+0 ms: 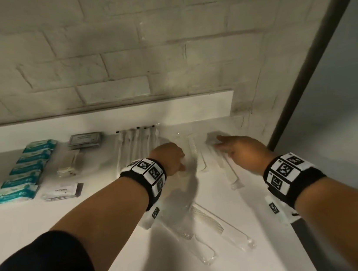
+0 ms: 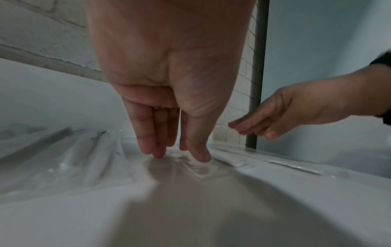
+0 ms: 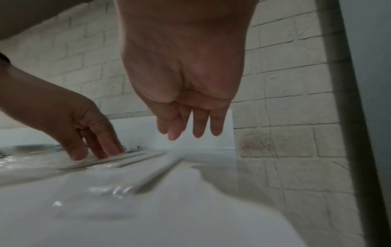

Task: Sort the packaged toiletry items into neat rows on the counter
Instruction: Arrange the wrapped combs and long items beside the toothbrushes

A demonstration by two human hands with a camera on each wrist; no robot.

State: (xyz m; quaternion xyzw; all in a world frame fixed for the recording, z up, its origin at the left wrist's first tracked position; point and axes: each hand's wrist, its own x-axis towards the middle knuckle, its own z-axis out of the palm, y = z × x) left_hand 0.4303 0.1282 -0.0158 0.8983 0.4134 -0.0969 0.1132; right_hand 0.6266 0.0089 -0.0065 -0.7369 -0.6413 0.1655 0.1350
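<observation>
Five teal packs (image 1: pixel 22 169) are lying in a row at the counter's (image 1: pixel 119 245) left end; two wrapped combs (image 1: pixel 208 229) are lying nearest the person; the left hand (image 1: pixel 169 159), fingers straight, is pressing a clear wrapper (image 2: pixel 190 167); the right hand (image 1: pixel 241 152) is hovering relaxed, holding nothing; the wrapped pieces beneath it are too blurred to count.

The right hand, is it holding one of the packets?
No: in the right wrist view the right hand hangs above the counter with its fingers loosely extended and nothing between them.
</observation>
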